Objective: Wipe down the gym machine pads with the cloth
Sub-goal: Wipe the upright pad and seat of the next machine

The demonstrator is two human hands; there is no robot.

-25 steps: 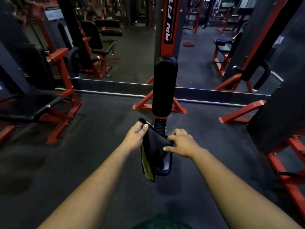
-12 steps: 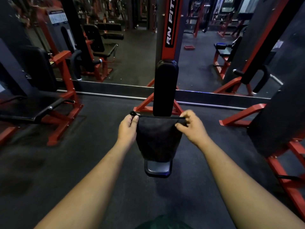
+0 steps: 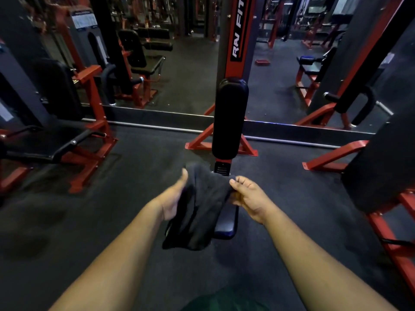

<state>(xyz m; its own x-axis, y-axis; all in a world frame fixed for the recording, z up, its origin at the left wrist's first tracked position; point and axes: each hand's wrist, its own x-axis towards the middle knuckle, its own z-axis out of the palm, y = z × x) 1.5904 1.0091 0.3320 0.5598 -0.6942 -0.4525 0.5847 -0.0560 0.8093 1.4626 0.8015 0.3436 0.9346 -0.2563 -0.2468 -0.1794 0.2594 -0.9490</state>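
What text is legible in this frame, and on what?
"RN FIT", white letters running up the red and black upright post behind the tall black pad; the word is cut off by the top edge.
Placard on the machine at upper left: printed lines, too small and blurred to read.
Dark sign at upper right: lettering too blurred to read.
No text on the cloth or the seat pad.

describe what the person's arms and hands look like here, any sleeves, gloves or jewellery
Both forearms are bare right down to the bottom edge of the picture, so no sleeve shows. The left hand and the right hand wear no gloves, and no watch, bracelet or ring shows on either wrist or on the fingers in view. The left hand is slightly blurred. A bit of dark green clothing shows between the arms at the bottom.
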